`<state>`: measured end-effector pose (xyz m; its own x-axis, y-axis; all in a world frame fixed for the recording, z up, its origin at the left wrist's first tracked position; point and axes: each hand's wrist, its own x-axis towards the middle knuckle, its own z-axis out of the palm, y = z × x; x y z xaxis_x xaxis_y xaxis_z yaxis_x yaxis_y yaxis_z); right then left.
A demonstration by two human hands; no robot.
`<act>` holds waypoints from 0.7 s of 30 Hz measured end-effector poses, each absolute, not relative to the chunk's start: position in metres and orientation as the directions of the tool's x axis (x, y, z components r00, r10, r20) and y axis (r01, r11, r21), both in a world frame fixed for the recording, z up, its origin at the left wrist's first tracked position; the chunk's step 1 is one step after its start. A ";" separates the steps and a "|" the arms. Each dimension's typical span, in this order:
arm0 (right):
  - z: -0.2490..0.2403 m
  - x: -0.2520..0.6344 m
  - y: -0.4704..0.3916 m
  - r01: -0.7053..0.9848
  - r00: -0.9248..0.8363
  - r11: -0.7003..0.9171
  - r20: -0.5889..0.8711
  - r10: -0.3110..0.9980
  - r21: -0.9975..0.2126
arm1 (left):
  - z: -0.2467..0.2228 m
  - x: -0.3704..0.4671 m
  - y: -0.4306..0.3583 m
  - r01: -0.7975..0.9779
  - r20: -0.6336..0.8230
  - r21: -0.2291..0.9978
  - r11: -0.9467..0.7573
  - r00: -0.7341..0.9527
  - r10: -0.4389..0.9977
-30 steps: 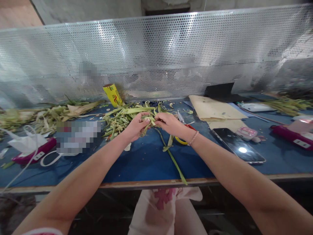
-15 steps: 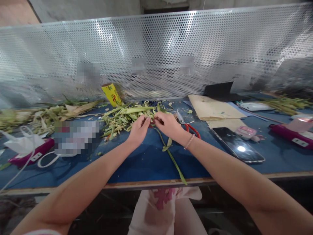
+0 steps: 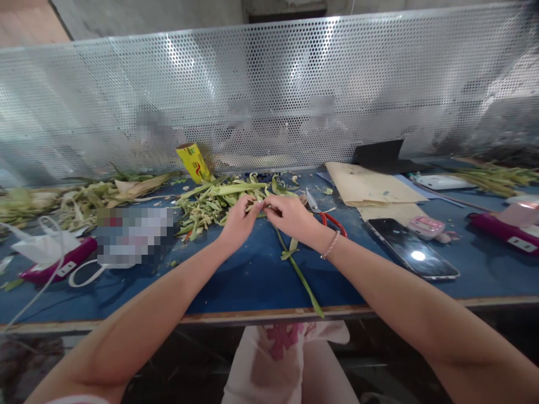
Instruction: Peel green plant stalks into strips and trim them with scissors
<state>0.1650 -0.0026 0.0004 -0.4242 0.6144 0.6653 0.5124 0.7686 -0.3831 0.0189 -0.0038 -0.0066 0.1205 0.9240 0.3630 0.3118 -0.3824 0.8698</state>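
Stem (image 3: 306,286), green and thin, lies on the blue table (image 3: 244,289) below the right hand (image 3: 288,213), its near end at the table edge. A limp leaf hangs off it partway along. Left hand (image 3: 241,220) and right hand nearly meet at the fingertips, fingers bunched narrow; cannot tell whether either grips anything, the gap being hidden. Plant pile (image 3: 206,210) sits just beside and beyond the left hand.

Handling, by judgement: stem light, bendy, likely to bruise or snap if folded; best held mid-length, clear of the leaf. Pile pieces look soft and loose; pinch singly.

Containers: yellow tube (image 3: 193,163) leans beyond the left hand, past the pile; contents not visible. Pink case (image 3: 426,226), right of the right hand, just beside the phone (image 3: 410,247), seems closed; inside hidden. Red-handled shears (image 3: 332,221) just beside the right wrist.
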 end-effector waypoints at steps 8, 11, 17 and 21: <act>-0.005 0.161 -0.004 0.596 -0.312 0.725 0.733 0.604 -0.344 | -0.006 0.015 -0.001 0.702 0.725 0.449 -0.552 0.075 0.685; -0.007 0.162 -0.002 0.603 -0.311 0.721 0.732 0.607 -0.341 | 0.000 0.015 -0.006 0.742 0.715 0.358 -0.567 0.172 0.678; -0.006 0.163 0.001 0.600 -0.325 0.727 0.729 0.603 -0.333 | 0.005 0.017 -0.013 0.697 0.681 0.435 -0.571 0.161 0.715; -0.007 0.165 0.003 0.592 -0.350 0.736 0.718 0.602 -0.328 | 0.005 0.015 -0.011 0.581 0.597 0.610 -0.539 0.110 0.795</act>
<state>0.1646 0.0030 -0.0074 -0.3504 0.6016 0.7178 0.5919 0.7362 -0.3281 0.0150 -0.0106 0.0050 0.1103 0.7950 0.5966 0.5811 -0.5385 0.6102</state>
